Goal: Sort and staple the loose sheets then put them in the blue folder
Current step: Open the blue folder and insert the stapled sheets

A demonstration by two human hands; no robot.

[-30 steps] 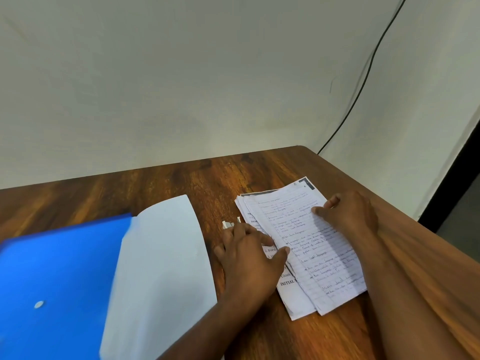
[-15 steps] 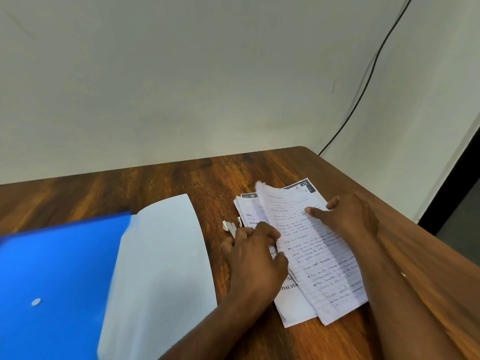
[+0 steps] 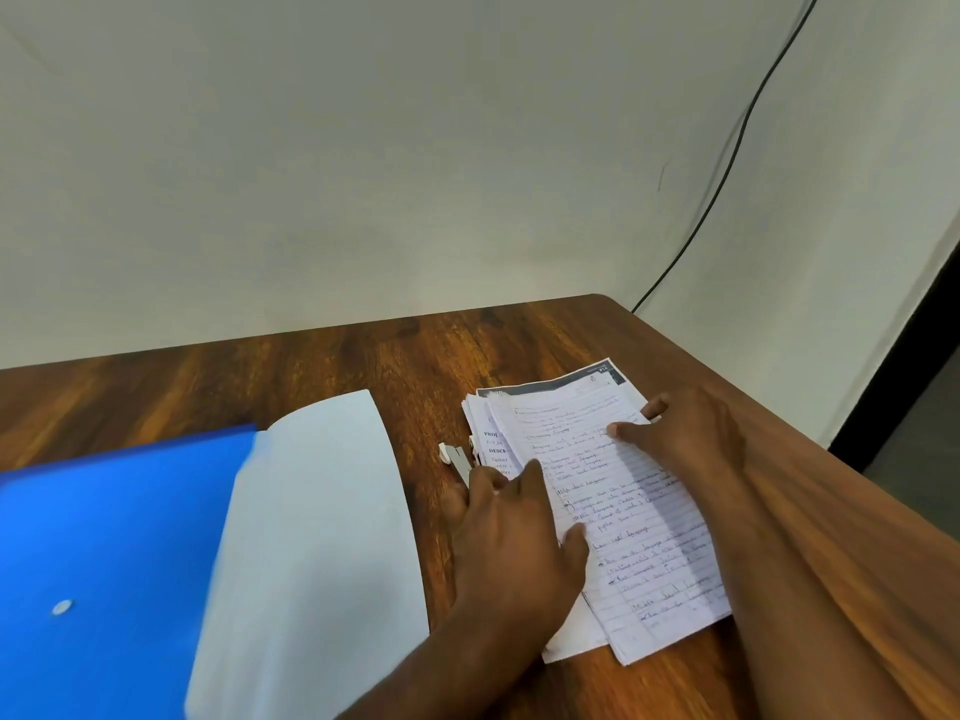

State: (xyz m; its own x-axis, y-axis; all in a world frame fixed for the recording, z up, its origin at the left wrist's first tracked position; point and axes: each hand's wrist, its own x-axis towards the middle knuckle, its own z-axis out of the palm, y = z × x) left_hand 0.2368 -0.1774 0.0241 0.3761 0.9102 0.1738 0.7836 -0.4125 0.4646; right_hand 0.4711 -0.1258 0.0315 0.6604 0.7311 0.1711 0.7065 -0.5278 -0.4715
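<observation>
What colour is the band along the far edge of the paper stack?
Dark grey, on a printed sheet under the handwritten page; head view.

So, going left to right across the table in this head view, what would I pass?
blue folder → pale sheet lying against it → small white stapler → left hand → stack of sheets → right hand

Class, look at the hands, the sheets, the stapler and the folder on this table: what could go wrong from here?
1. The stack of sheets is fanned unevenly; stapled like this, some pages may be missed.
2. The small stapler lies half hidden by the left hand, so it might get knocked aside.
3. The blue folder runs past the frame's near edge; it may overhang the table and slip.
</observation>
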